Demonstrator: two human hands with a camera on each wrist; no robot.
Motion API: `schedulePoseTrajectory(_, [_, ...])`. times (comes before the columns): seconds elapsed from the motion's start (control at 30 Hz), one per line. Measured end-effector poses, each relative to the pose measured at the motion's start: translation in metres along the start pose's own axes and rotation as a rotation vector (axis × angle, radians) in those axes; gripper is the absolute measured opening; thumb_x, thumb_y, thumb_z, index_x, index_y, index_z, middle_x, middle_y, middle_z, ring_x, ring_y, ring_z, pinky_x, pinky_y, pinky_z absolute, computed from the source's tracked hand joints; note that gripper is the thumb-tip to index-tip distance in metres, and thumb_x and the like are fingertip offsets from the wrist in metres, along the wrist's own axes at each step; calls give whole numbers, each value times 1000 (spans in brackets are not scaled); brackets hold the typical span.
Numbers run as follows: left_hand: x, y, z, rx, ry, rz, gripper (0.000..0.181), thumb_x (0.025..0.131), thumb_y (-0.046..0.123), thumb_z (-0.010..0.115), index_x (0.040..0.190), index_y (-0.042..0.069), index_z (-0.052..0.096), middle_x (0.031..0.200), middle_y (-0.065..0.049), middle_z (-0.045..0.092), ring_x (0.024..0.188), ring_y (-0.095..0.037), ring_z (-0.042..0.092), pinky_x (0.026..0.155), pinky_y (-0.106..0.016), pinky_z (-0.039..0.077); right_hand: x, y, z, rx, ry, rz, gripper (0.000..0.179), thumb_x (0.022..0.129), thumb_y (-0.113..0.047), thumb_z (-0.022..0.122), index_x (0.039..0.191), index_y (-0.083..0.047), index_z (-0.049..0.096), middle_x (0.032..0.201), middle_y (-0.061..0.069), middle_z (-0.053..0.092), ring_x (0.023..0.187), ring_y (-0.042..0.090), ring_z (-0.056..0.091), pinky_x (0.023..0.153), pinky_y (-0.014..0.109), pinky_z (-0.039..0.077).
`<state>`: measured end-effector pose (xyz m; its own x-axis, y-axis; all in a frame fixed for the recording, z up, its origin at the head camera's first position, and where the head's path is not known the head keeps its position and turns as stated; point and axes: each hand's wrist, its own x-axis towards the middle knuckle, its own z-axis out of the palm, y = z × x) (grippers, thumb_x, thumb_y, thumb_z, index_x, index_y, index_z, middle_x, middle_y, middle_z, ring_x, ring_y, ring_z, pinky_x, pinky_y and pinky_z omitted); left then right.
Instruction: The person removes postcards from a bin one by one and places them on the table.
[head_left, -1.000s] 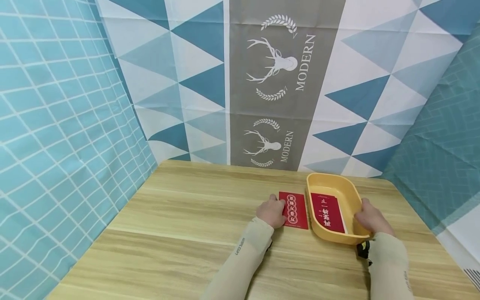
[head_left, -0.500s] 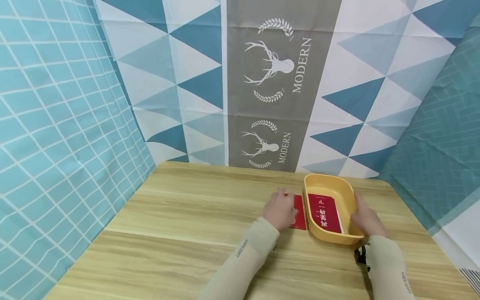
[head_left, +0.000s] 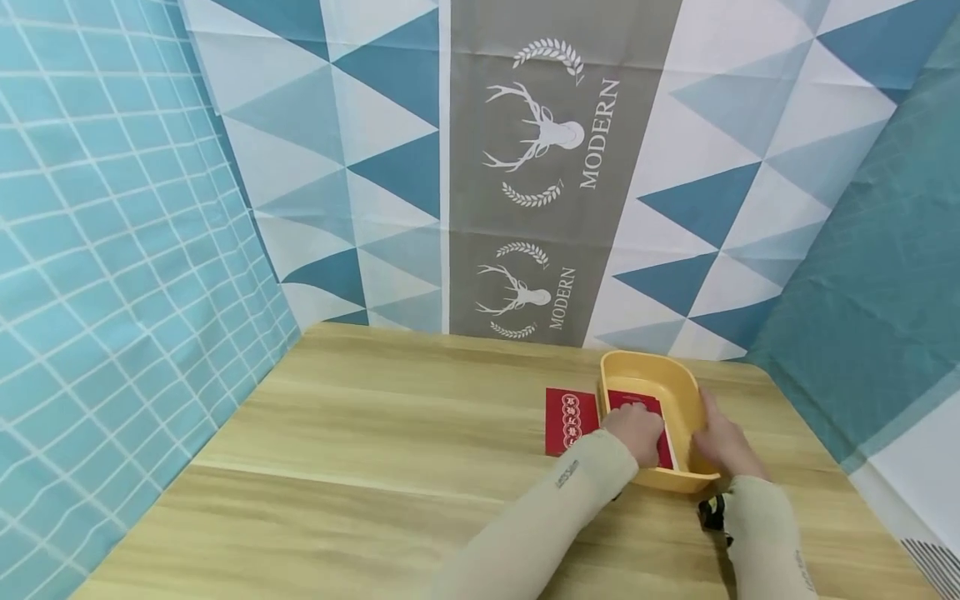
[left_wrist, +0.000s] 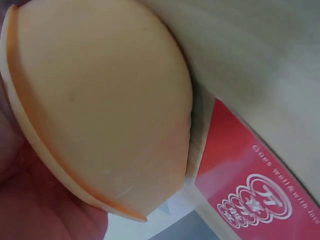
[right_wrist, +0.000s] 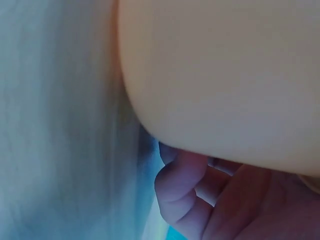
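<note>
Apparently one red card [head_left: 567, 417] is laid out, left of the yellow tray [head_left: 684, 396]; the red stack [head_left: 630, 397] inside remains. The right hand [head_left: 723, 443] curls round the tray's side; the left hand [head_left: 637, 429] covers the stack, grip hidden.

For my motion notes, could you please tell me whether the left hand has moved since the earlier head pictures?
Yes: rightward. The left hand was below the lower deer print; now it lies right of it, over the yellow tray.
</note>
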<state>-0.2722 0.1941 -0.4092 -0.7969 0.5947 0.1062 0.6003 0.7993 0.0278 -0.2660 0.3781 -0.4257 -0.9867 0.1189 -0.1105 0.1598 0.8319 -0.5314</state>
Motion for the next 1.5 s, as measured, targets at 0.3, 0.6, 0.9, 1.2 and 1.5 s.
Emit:
schedulePoseTrajectory(0.3, [3, 7, -12, 30, -77, -82, 24, 83, 31, 82, 103, 43, 75, 95, 19, 75, 87, -2, 67, 88, -27, 51, 6, 0, -7, 22, 9, -34, 82, 91, 0, 40, 159, 3, -5, 148, 46, 29, 112, 52, 50, 100, 67, 44])
schedulePoseTrajectory(0.6, [4, 7, -4, 55, -83, 15, 11, 92, 44, 71, 101, 40, 75, 96, 18, 74, 90, -3, 65, 94, -27, 48, 1, 6, -7, 41, 10, -11, 84, 89, 0, 43, 158, 5, -4, 149, 46, 27, 112, 52, 49, 97, 65, 44])
schedulePoseTrajectory(0.9, [2, 1, 7, 93, 87, 92, 19, 102, 41, 55, 111, 42, 72, 101, 18, 73, 93, -9, 60, 80, -26, 51, 3, 7, -9, 40, 15, 0, 81, 90, 0, 41, 158, 5, -2, 150, 46, 24, 117, 56, 46, 101, 70, 42])
schedulePoseTrajectory(1.2, [-5, -1, 13, 55, 175, 103, 25, 104, 44, 51, 126, 46, 64, 139, 12, 59, 130, -15, 52, 95, -33, 57, 6, 7, -4, 99, -31, 31, 82, 94, 2, 42, 158, 2, -8, 154, 45, 18, 123, 59, 41, 104, 72, 40])
schedulePoseTrajectory(1.5, [-7, -1, 16, 144, 252, 88, 25, 104, 33, 54, 125, 43, 64, 129, 1, 62, 126, -37, 61, 85, -35, 61, 6, 1, -2, 116, -37, 32, 79, 97, 0, 43, 159, 0, -6, 154, 44, 18, 125, 60, 38, 107, 74, 34])
